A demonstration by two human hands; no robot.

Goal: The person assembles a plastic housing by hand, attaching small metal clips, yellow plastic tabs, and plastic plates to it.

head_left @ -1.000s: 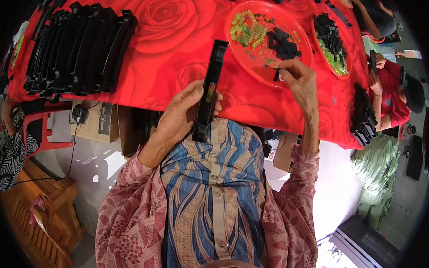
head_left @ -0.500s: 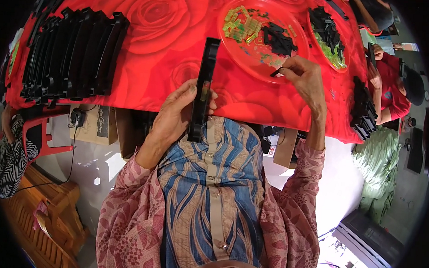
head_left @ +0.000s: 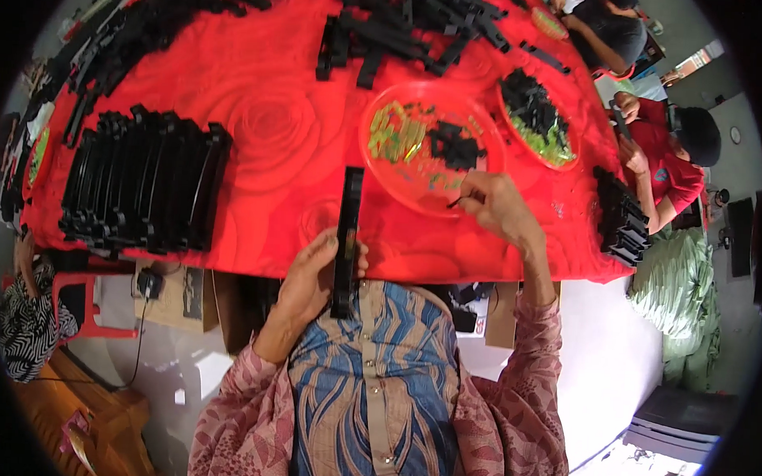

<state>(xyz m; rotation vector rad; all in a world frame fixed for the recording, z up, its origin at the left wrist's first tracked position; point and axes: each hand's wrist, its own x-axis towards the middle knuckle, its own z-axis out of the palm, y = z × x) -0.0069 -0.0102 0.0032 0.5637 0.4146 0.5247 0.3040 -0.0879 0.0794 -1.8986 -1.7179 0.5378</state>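
Black bar (head_left: pixel 346 242), long and narrow, is in your left hand (head_left: pixel 306 279), running away from you across the table's near edge, with its close end in front of your patterned shirt (head_left: pixel 374 389). Your left thumb presses along one side and your fingertips show at the other, gripping it between them. Your right hand (head_left: pixel 501 210) is at the near rim of a round red tray (head_left: pixel 418 191), thumb and fingers pinching a small dark piece (head_left: pixel 455 203). Inside that tray lie yellow-green pieces (head_left: pixel 384 139) on the left and a heap of small black parts (head_left: pixel 456 146) on the right. To your left, a row of similar bars (head_left: pixel 144 183) stands packed side by side on the red rose-patterned tablecloth (head_left: pixel 270 163). Farther across, more black bars (head_left: pixel 413 29) lie in a loose pile. At far right, a person in a red shirt (head_left: pixel 678 185) holds a dark strip
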